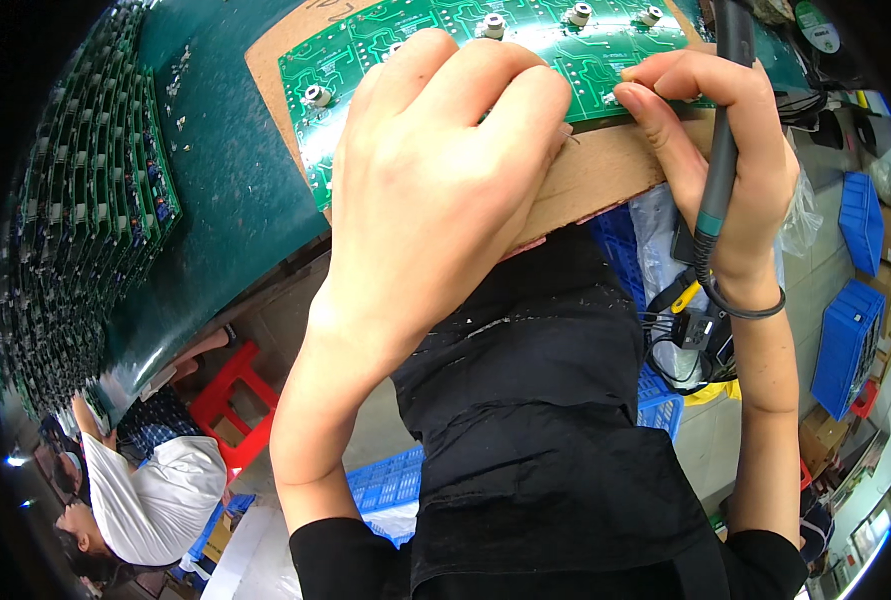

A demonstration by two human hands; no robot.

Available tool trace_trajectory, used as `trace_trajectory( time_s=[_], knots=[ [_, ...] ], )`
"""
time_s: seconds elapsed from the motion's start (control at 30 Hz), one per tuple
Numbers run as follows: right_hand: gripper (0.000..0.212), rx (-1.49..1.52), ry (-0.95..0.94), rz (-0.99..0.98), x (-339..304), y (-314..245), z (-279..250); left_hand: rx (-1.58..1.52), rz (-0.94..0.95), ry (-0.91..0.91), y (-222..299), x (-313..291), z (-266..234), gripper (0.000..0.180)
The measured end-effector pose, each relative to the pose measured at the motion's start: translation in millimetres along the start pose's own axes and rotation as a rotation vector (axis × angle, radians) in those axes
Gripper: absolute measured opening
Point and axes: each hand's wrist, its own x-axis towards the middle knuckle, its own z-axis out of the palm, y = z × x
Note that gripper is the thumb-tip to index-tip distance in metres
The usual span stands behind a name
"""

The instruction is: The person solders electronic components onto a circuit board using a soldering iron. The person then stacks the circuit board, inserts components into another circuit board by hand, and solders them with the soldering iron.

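Observation:
A green circuit board panel [311, 68] with several white-and-metal cylindrical components lies on a brown cardboard sheet [606, 170]. My left hand [446, 150] is closed over the board's near part, fingers curled under. Thin metal leads [570, 134] stick out beside it; what its fingertips hold is hidden. At the board's right end, the thumb and index fingertip of my right hand [726, 130] nearly meet around something tiny that I cannot make out. The same hand carries a soldering iron [724, 165] with a dark handle and teal band, its cord end toward me and its tip out of view.
Stacked circuit boards [91, 215] line the left of the green tabletop [236, 150]. A person in a white top [161, 500] sits at lower left by a red stool [236, 405]. Blue crates [851, 345] stand at right. Cables and a yellow-handled tool [686, 297] lie below the right hand.

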Motion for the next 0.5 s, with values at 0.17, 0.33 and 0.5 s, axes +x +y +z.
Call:
trace_trajectory(
  time_s=[0.17, 0.33, 0.5],
  knots=[
    [0.023, 0.113, -0.058, 0.128, 1.8, 2.8, -3.9, 0.014, 0.035, 0.004, -2.4, 0.7, -0.6, 0.018],
    [0.022, 0.132, -0.096, 0.152, 3.7, 6.3, -9.8, 0.025, 0.067, -0.028, -4.2, 4.2, -2.3, 0.016],
    [0.025, 0.214, -0.165, 0.168, 7.2, 6.4, -15.7, 0.039, 0.061, -0.044, -3.5, 6.4, -7.4, 0.016]
  ],
)
